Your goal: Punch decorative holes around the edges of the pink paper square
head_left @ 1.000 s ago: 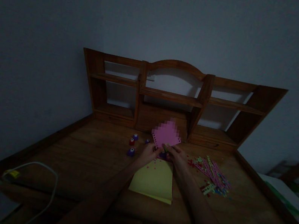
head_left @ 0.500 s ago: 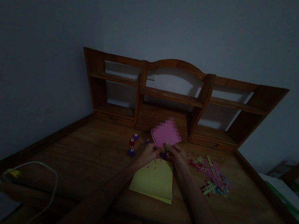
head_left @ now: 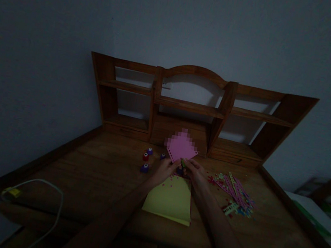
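Note:
A pink paper sheet (head_left: 180,147) with small holes punched along its lower left edge is held up over the wooden desk (head_left: 88,170). My left hand (head_left: 164,169) pinches its lower edge from the left. My right hand (head_left: 197,173) is closed on a small green punch (head_left: 183,163) clamped at the sheet's bottom corner. Under both hands lies a yellow paper sheet (head_left: 170,199) sprinkled with tiny punched bits.
Small red and purple punches (head_left: 146,159) stand left of my hands. A pile of coloured paper strips and scraps (head_left: 235,192) lies to the right. A wooden shelf unit (head_left: 190,107) backs the desk. A white cable (head_left: 42,196) loops at the front left corner.
The pink sheet and both hands have shifted slightly up and to the left. Nothing else has moved.

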`<state>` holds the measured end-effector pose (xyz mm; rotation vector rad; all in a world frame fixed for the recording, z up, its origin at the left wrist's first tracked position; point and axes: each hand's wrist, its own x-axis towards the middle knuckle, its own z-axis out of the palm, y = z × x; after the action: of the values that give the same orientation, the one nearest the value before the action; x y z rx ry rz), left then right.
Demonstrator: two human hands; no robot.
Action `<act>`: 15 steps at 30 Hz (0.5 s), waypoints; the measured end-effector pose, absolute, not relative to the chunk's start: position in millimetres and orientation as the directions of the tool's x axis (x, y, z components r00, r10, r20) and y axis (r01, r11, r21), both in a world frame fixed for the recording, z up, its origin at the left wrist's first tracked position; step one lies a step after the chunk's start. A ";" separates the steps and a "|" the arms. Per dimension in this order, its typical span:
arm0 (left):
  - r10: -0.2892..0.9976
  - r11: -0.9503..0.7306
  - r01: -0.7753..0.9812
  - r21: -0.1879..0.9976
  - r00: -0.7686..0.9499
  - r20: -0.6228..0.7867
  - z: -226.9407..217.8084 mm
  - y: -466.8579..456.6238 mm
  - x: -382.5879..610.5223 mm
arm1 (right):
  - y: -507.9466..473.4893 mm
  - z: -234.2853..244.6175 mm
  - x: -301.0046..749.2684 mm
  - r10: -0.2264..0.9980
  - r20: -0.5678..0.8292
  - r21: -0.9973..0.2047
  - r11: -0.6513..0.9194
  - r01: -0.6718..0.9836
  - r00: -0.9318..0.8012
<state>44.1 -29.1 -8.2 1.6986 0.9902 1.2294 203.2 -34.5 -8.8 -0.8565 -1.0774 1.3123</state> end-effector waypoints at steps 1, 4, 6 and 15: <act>0.912 -0.387 0.149 0.910 0.206 0.354 -7.7 -29.0 43.5 | -33.8 -9.6 202.9 0.991 0.126 -0.942 0.103 -0.318 -0.051; 0.894 -0.445 0.205 0.871 0.150 0.422 -5.1 -28.1 41.8 | -32.6 -10.2 202.0 0.994 0.112 -0.938 0.102 -0.332 -0.012; 0.892 -0.453 0.243 0.858 0.122 0.436 -4.0 -27.0 41.2 | -33.2 -8.8 201.5 0.995 0.102 -0.936 0.095 -0.338 -0.003; 0.910 -0.402 0.123 0.908 0.163 0.381 -11.5 -20.8 45.7 | -39.5 -3.4 200.2 0.997 0.081 -0.930 0.078 -0.358 0.008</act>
<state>45.7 -20.8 -11.5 1.6837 0.9984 1.3135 200.2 -39.5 -3.4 -0.8768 -0.9781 1.3061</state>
